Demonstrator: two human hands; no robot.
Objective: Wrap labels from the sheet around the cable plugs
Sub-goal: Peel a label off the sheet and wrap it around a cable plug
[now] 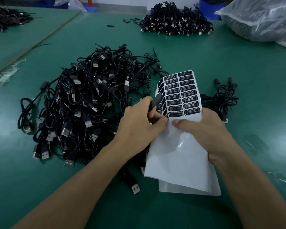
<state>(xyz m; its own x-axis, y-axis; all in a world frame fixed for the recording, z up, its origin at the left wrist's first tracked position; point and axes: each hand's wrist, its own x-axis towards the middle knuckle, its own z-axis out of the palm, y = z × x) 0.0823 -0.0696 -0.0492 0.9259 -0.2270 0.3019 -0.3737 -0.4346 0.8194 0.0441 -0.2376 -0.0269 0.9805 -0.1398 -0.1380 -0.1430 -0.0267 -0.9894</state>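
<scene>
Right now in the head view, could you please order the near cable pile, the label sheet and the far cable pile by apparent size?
1. near cable pile
2. label sheet
3. far cable pile, though distance may be shrinking it

Green-topped table (205, 52) beneath a pale wall (122, 0).
</scene>
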